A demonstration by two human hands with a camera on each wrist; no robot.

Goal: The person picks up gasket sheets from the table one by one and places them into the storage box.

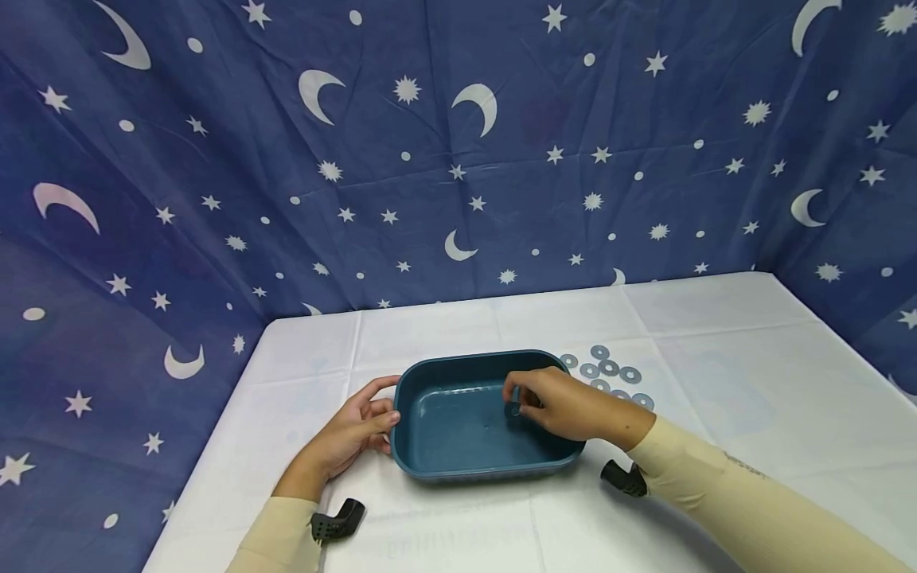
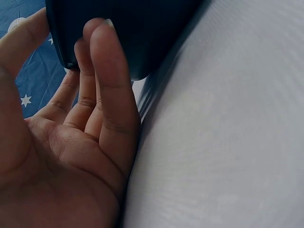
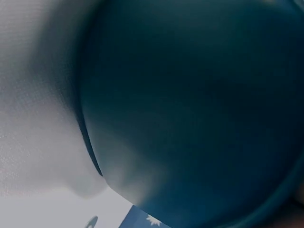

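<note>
A dark blue-green oblong plastic tub (image 1: 458,422) sits on the white-covered table. At the tub's left end my left hand (image 1: 358,430) holds it, thumb and index finger at the rim. The left wrist view shows other fingers (image 2: 111,71) bent against the tub's outer wall. Reaching over the right side, my right hand (image 1: 555,402) is inside the tub and pinches a washer (image 1: 512,410) low over the floor. In the right wrist view the tub's wall (image 3: 190,118) fills most of the picture and hides the fingertips.
Several flat grey metal washers (image 1: 609,368) lie loose on the table beyond the tub's right end, partly behind my right forearm. A blue curtain (image 1: 430,159) with moons and stars borders the table (image 1: 752,350) at the back and sides.
</note>
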